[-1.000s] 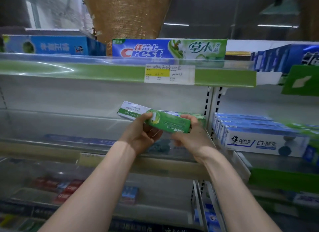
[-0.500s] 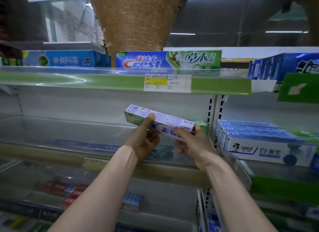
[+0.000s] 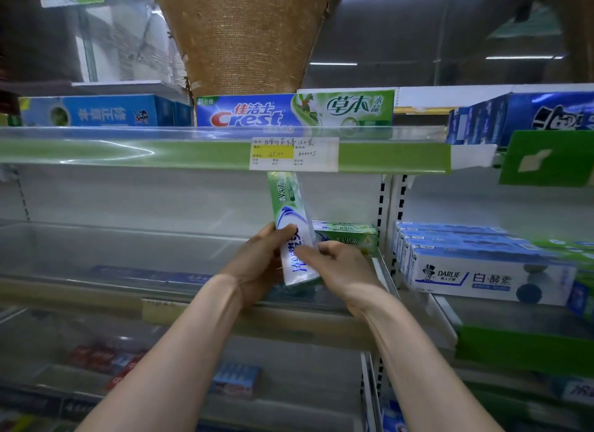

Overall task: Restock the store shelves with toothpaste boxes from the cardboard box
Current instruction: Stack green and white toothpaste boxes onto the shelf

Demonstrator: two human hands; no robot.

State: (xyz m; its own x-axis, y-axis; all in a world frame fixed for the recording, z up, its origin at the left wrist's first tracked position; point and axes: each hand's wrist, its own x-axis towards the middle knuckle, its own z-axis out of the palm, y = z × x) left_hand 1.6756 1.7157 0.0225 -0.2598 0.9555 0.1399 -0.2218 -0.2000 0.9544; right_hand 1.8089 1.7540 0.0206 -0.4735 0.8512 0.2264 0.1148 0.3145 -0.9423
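On the top shelf (image 3: 96, 152), at the left, lies one blue box (image 3: 96, 111) whose white writing is too blurred to read. Beside it lies one long box printed "Crest" (image 3: 289, 115) in red and white on blue, with Chinese characters on its green right half. Below it, on the shelf's green edge strip, hangs one price tag (image 3: 294, 153), white with a yellow patch, handwritten "25.00" and "600005".

Under the tag, the left hand (image 3: 257, 261) and right hand (image 3: 342, 266) hold one toothpaste box (image 3: 291, 226) between them in front of the middle shelf (image 3: 128, 248). It stands nearly upright, its top end just under the tag. It is green and white, with green Chinese characters near the top and blue ones lower down. The left hand's fingers (image 3: 276, 235) curl round its lower half from the left. The right hand's fingers (image 3: 308, 253) pinch its lower right edge.

Just behind the right hand, one matching green box (image 3: 348, 237) lies flat at the right end of the middle shelf, next to the slotted upright.

In the next bay, four blue-and-white boxes (image 3: 482, 271) lie side by side; the nearest reads "DARLIE" beside a top-hatted figure, then Chinese characters. Above them on the top shelf sit dark blue packs (image 3: 546, 116), too blurred to count, and a green sign (image 3: 543, 161) hangs in front.

On the bottom shelf are several blurred red boxes (image 3: 96, 357) and one blue one (image 3: 236, 378).
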